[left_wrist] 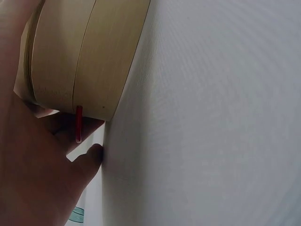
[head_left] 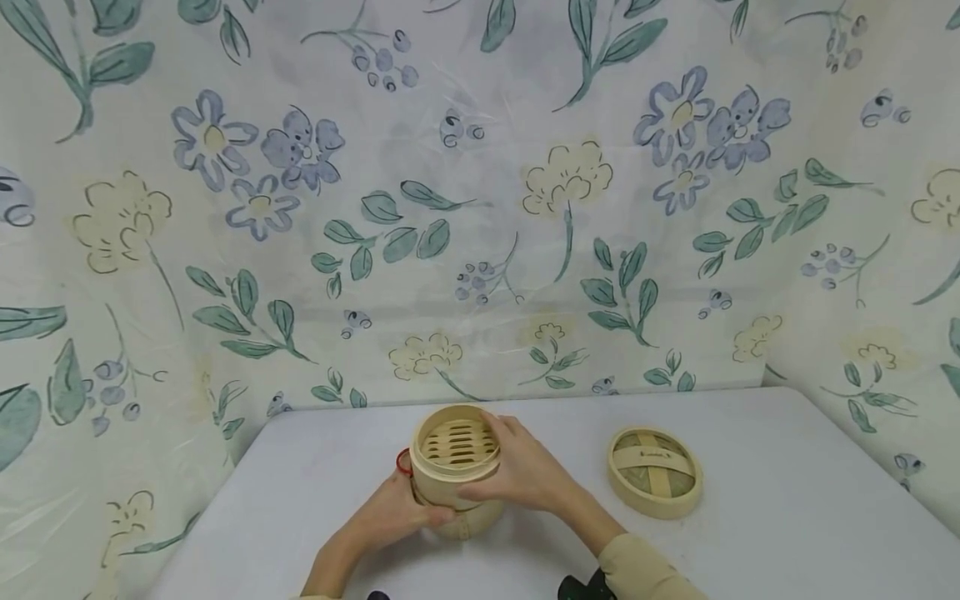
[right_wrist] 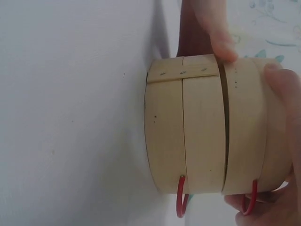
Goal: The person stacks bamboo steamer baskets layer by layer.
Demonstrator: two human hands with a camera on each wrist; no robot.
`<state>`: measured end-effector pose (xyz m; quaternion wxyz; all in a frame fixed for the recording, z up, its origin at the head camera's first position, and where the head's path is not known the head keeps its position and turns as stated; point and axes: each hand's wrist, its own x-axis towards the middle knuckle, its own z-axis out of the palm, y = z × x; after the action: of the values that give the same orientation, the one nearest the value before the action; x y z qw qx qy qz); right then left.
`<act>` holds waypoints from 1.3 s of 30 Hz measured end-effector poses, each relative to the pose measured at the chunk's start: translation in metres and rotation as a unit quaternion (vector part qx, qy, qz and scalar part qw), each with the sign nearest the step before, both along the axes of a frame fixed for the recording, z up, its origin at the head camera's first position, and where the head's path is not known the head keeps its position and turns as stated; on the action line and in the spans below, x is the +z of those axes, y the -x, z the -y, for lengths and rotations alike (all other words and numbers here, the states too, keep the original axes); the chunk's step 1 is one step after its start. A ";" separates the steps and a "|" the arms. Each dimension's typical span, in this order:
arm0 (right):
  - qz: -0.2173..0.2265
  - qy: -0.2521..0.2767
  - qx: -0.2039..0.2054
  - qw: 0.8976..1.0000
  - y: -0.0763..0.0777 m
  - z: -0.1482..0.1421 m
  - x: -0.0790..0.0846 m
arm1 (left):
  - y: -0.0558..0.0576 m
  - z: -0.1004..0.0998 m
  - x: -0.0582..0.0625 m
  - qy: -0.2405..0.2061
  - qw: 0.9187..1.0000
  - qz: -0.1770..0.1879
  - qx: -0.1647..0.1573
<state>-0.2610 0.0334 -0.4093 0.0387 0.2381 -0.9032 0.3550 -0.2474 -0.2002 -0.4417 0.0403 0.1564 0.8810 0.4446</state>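
Observation:
Two round bamboo steamer baskets are stacked on the white table, the upper basket (head_left: 438, 485) over the lower basket (head_left: 472, 522). Slats with slots show inside the upper one. My right hand (head_left: 531, 472) grips the upper basket at its right side, with the thumb in front. Around the left side of the stack curls my left hand (head_left: 390, 515), its thumb on the front of the lower basket. In the right wrist view, a narrow uneven gap separates the upper basket (right_wrist: 248, 125) from the lower basket (right_wrist: 186, 127). Red loops (right_wrist: 180, 200) hang from both.
A bamboo steamer lid (head_left: 655, 472) lies on the table (head_left: 787, 500) to the right of the stack. Dark objects (head_left: 587, 586) poke in at the bottom edge. A floral sheet (head_left: 480, 250) rises behind the table.

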 end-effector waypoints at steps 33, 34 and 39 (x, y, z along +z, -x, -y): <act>-0.006 -0.007 -0.033 0.999 -0.011 0.009 -0.007 | 0.004 -0.001 -0.005 -0.012 1.000 0.003 -0.016; -0.009 -0.009 -0.033 0.999 -0.011 0.008 -0.008 | 0.004 -0.001 -0.006 -0.014 1.000 0.007 -0.016; -0.009 -0.007 -0.011 1.000 -0.011 0.005 -0.009 | 0.003 0.000 -0.006 -0.014 1.000 0.015 -0.007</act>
<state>-0.2503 0.0282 -0.4187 0.0487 0.2314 -0.9078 0.3465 -0.2508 -0.2007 -0.4474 0.0545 0.1566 0.8730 0.4586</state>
